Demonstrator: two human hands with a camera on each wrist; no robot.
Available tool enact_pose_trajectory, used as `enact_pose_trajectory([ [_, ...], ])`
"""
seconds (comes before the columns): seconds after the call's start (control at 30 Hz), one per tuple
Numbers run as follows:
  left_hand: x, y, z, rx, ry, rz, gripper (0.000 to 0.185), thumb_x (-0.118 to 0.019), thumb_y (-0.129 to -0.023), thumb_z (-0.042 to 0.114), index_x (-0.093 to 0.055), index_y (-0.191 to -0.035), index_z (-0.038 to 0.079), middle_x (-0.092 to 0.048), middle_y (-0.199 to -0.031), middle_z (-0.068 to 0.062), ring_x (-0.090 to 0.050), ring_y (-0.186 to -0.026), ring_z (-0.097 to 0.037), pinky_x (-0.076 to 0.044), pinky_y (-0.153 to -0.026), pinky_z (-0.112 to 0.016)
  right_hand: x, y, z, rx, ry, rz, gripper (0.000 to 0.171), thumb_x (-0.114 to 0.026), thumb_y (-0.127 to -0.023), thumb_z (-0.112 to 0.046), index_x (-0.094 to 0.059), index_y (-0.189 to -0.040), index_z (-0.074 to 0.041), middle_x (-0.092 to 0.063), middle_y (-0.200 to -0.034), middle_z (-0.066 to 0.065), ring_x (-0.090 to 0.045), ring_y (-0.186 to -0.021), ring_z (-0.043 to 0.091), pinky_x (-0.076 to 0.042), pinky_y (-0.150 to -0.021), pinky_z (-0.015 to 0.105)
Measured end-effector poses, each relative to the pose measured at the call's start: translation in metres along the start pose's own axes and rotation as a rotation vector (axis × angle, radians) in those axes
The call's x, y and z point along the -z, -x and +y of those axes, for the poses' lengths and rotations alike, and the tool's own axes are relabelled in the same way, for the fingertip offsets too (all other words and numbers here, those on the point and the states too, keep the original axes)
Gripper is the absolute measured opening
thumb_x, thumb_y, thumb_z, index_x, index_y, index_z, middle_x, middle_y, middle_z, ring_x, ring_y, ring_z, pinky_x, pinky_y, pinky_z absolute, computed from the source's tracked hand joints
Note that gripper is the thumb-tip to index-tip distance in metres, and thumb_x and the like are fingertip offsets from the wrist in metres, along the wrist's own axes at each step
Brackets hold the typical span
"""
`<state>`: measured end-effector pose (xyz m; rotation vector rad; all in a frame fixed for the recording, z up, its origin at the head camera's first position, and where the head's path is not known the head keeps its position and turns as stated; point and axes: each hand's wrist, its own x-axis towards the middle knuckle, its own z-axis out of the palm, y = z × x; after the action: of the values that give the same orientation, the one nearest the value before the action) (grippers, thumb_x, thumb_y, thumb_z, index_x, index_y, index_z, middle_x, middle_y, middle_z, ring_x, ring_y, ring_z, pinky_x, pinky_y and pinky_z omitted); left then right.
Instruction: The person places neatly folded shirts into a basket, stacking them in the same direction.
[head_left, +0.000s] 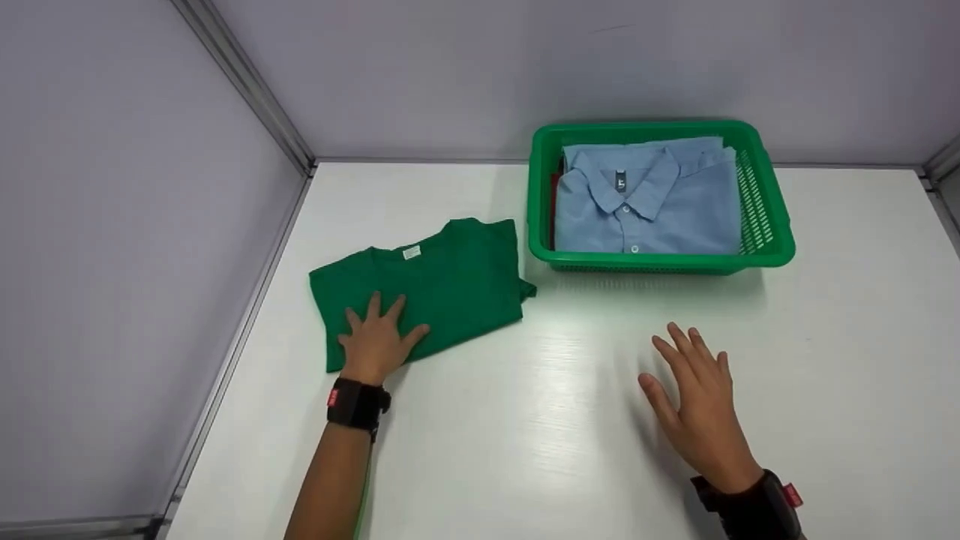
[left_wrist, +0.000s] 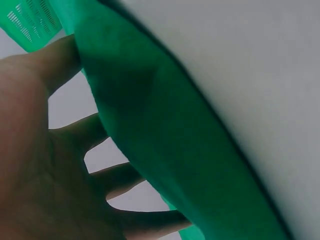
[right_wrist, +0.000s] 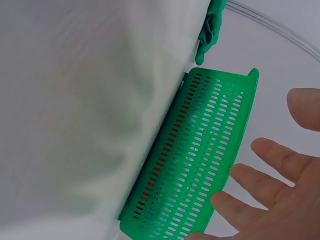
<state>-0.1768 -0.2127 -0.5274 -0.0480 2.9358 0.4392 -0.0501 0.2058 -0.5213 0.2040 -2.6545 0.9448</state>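
Two hands are over the white table (head_left: 525, 450). Left of the green basket (head_left: 772, 247), the folded green T-shirt (head_left: 450, 285) lies flat. A folded blue shirt (head_left: 652, 202) fills the basket. Left hand (head_left: 375, 341) presses the T-shirt, fingers spread straight. Right hand (head_left: 701, 409) hovers before the basket, fingers apart, holding nothing.

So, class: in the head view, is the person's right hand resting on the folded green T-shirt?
No: the right hand hovers open over the bare table, while the left hand presses the green T-shirt.
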Motion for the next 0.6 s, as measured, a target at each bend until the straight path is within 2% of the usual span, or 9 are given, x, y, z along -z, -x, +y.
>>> enact_pose_trajectory([
  [0.17, -0.003, 0.007, 0.007, -0.017, -0.013, 0.015, 0.079, -0.063, -0.1, 0.059, -0.044, -0.161, 0.013, -0.028, -0.169, -0.03, -0.019, -0.148, -0.073, -0.032, -0.102, -0.09, 0.001, 0.001, -0.002, 0.001, 0.014, -0.008, 0.052, -0.075, -0.097, -0.013, -0.059, -0.145, 0.0, -0.048, -0.161, 0.025, -0.036, -0.151, 0.055, -0.018, -0.113, 0.087],
  [0.37, -0.01, 0.026, 0.014, -0.036, -0.027, 0.027, 0.077, -0.065, -0.1, 0.058, -0.047, -0.16, 0.013, -0.032, -0.168, -0.03, -0.023, -0.147, -0.074, -0.034, -0.1, -0.09, 0.0, 0.002, -0.006, 0.006, 0.022, -0.03, 0.052, -0.076, -0.097, -0.014, -0.06, -0.145, -0.002, -0.048, -0.161, 0.025, -0.037, -0.151, 0.054, -0.019, -0.113, 0.087],
  [0.6, -0.018, 0.049, 0.024, -0.073, -0.054, 0.052, 0.076, -0.067, -0.098, 0.059, -0.052, -0.157, 0.013, -0.038, -0.165, -0.031, -0.03, -0.143, -0.074, -0.039, -0.095, -0.089, -0.008, -0.004, -0.021, 0.013, 0.067, -0.148, 0.054, -0.073, -0.1, -0.021, -0.057, -0.148, -0.002, -0.046, -0.163, 0.023, -0.035, -0.154, 0.05, -0.021, -0.117, 0.082],
])
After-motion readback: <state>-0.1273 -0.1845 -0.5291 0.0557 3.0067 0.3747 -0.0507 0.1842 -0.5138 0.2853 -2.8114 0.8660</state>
